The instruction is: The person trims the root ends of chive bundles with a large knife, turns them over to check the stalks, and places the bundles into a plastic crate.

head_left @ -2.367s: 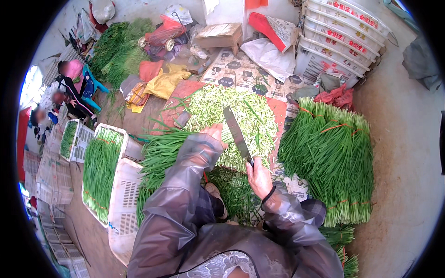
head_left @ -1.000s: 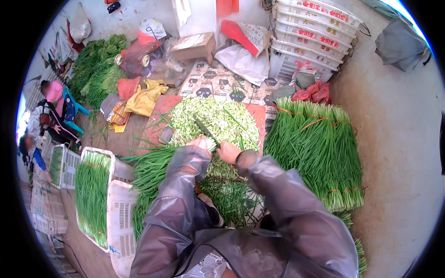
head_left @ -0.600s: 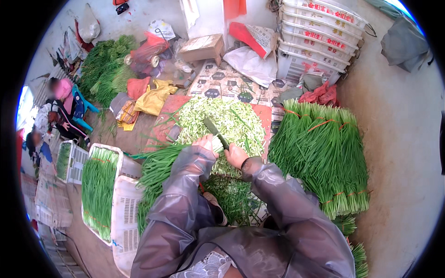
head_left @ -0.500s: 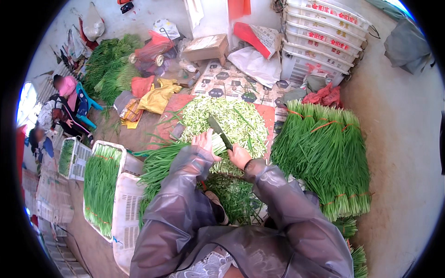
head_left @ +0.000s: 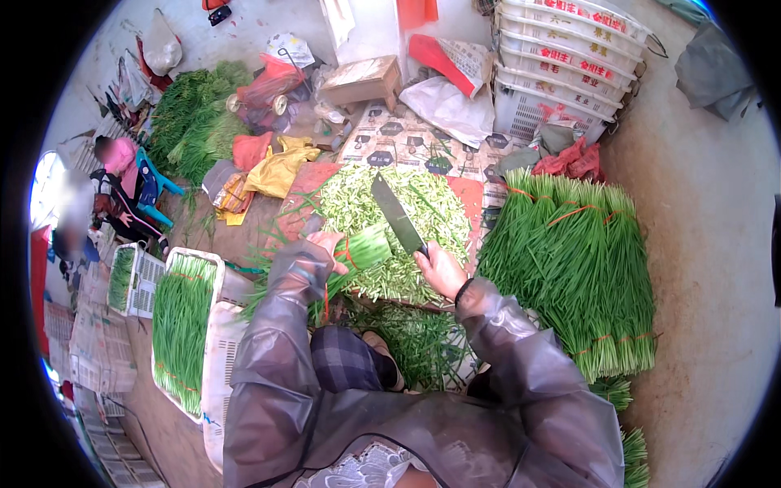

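My right hand (head_left: 442,272) is closed around the handle of a broad-bladed knife (head_left: 394,213). The blade slants up and to the left over a pile of chopped pale stem ends (head_left: 431,195). Left of the knife, my left hand (head_left: 327,249) grips a bunch of garlic chives (head_left: 370,246). An orange band goes round the bunch, and its pale cut end points right, close to the blade but apart from it. Its green leaves trail to the lower left, partly hidden under my sleeve.
Banded chive bunches (head_left: 569,268) are stacked at my right. At left, white crates (head_left: 215,285) hold more chives. Loose greens (head_left: 195,114) lie at the far left, near a seated person (head_left: 122,175). A wooden stool (head_left: 358,81) and stacked white baskets (head_left: 561,73) stand behind the pile.
My right hand has drawn the knife away from the bunch, with more of its blade showing. My left hand has shifted left and lower, and the bunch's orange band has come into view.
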Action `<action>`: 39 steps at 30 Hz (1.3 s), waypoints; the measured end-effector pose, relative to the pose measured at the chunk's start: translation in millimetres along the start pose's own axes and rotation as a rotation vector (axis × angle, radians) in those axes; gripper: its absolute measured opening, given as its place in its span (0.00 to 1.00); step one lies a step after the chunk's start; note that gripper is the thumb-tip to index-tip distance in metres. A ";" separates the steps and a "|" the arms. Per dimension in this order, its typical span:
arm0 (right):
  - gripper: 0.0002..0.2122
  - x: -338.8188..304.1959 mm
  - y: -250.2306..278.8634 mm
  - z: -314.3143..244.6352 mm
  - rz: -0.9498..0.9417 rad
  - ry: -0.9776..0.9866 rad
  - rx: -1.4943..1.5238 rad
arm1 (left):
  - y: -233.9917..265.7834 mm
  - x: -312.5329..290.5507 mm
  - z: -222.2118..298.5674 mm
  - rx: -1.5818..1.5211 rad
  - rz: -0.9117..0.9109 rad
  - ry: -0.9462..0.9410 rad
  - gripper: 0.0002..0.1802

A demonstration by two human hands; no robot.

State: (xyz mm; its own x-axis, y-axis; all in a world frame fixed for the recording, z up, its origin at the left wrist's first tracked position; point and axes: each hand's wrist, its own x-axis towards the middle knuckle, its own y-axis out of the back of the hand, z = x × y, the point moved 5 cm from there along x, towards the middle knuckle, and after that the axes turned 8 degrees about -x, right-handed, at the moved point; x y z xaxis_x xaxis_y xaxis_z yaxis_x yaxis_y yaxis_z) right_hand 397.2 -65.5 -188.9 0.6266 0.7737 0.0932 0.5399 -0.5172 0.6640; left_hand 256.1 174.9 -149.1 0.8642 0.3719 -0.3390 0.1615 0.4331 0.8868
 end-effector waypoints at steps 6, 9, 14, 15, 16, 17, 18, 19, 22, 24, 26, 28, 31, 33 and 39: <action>0.17 18.4 -18.4 -12.4 -0.276 -0.059 -0.032 | -40.1 -7.6 -38.1 -0.056 0.181 -0.016 0.60; 0.18 32.9 -7.6 -8.2 -0.341 -0.034 -0.045 | -38.1 -5.1 -3.3 -0.001 0.198 0.010 0.70; 0.17 47.6 -25.5 -14.9 -0.512 -0.165 -0.091 | -49.9 -2.2 -17.9 0.002 0.287 -0.020 0.64; 0.17 48.8 -35.5 -6.1 -0.376 -0.118 -0.136 | -46.9 7.2 -7.6 0.015 0.302 -0.039 0.61; 0.17 49.6 -52.7 -5.5 -0.250 -0.055 -0.171 | -47.8 10.2 -10.1 -0.010 0.282 -0.017 0.59; 0.16 49.5 -71.3 -15.6 -0.186 -0.168 -0.165 | -49.2 7.4 -21.3 -0.035 0.278 0.020 0.56; 0.16 53.3 -83.0 -17.7 -0.156 -0.142 -0.178 | -47.1 3.7 -27.1 -0.061 0.277 0.050 0.54; 0.16 55.8 -87.0 -2.3 -0.136 -0.136 -0.164 | -41.2 -1.3 -6.1 -0.021 0.345 0.024 0.48; 0.16 49.9 -95.1 -13.0 -0.206 -0.101 -0.160 | -25.8 -33.6 -23.1 -0.160 0.365 0.118 0.46; 0.16 47.6 -87.5 -4.3 -0.174 -0.102 -0.174 | -2.5 -60.4 -22.7 -0.293 0.553 0.040 0.46; 0.16 46.0 -84.0 -7.2 -0.161 -0.038 -0.210 | 36.0 -82.3 -16.2 -0.453 0.671 0.013 0.46; 0.17 59.8 -69.2 22.6 -0.114 -0.058 -0.260 | 73.4 -84.5 7.3 -0.665 0.806 -0.215 0.46; 0.18 45.1 -64.3 -15.7 -0.301 0.010 -0.432 | 97.4 -152.1 12.0 -1.095 0.919 -0.457 0.42; 0.20 55.1 -36.2 -34.4 -0.217 0.013 -0.504 | 111.9 -169.5 40.5 -1.097 0.994 -0.519 0.39; 0.39 -8.9 66.1 -236.5 -0.188 0.598 0.555 | 94.2 -211.9 85.0 -1.175 1.028 -0.614 0.39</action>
State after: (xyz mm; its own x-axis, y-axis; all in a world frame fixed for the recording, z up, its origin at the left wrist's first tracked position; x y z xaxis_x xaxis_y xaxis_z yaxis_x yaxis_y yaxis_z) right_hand 294.4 -20.1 29.5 0.1792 0.8478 0.4991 0.9021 -0.3441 0.2605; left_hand 128.7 67.1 33.0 0.4680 0.6403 0.6091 -0.7252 0.6722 -0.1494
